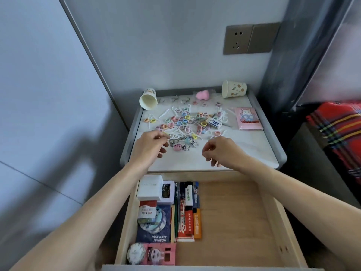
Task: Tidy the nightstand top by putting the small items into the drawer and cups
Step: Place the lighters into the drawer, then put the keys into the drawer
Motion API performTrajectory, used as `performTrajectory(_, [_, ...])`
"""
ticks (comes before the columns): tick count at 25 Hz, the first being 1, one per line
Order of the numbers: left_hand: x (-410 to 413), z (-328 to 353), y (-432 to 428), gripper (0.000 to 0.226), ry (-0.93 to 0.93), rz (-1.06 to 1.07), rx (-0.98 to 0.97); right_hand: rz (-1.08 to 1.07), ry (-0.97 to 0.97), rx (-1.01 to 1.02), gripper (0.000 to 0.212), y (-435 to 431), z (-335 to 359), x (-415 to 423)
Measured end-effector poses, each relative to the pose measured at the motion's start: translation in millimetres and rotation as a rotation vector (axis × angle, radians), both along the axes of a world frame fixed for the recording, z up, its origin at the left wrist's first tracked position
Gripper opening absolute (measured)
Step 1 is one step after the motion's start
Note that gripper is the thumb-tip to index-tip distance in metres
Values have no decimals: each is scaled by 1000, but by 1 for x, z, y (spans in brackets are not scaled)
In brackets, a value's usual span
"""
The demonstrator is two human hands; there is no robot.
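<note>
Head view: left hand pinches a floss pick pointing right; right hand loosely curled.

2 bare forearms reach forward; the left hand pinches its fingertips together, the right hand seems loosely curled, palm down.

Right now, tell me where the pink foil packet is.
In the head view, the pink foil packet lies flat on the right side of the nightstand top, just right of the scattered hair ties and nearer the viewer than the tipped-over spotted paper cup.
</note>
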State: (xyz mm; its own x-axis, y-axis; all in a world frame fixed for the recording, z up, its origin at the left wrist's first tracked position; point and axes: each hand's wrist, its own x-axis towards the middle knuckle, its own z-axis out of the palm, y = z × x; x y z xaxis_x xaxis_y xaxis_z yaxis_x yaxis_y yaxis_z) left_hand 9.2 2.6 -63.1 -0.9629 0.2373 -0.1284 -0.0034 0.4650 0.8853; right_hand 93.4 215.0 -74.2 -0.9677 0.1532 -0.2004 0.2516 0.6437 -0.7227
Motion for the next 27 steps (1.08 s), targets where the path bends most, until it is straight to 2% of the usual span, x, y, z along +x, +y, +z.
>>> performTrajectory(2, [-22, -3, 13, 10, 115, -93, -191, 13, 55, 144, 9, 12, 1, -29])
performTrajectory(5, [-50, -16, 36, 26, 227, -254, -464, -67, 169, 419, 25, 36, -10, -69])
performTrajectory(7, [-65, -25, 48, 28, 269, -254, -475, -140, 188, 578, 35, 53, -13, -84])
performTrajectory(9, [-83, -32, 61, 24, 308, -221, -443, -157, 115, 649, 37, 72, -17, -97])
performTrajectory(11, [-96, -35, 73, 21, 329, -210, -430, -126, 46, 663, 31, 84, -22, -108])
performTrajectory(16, [-106, -34, 112, 23, 402, -283, -424, -49, 42, 616, 22, 93, -29, -116])
performTrajectory(20, [-112, -36, 145, 14, 420, -323, -600, -15, 15, 660, 8, 93, -29, -116])
performTrajectory(22, [-112, -34, 155, 11, 391, -325, -689, -48, 10, 658, 10, 92, -27, -114])
performTrajectory(24, [-113, -31, 160, 17, 363, -323, -725, -134, 72, 592, 12, 94, -24, -113])
performTrajectory(27, [-109, -26, 162, 17, 386, -333, -776, -202, 161, 380, 8, 89, -24, -111])
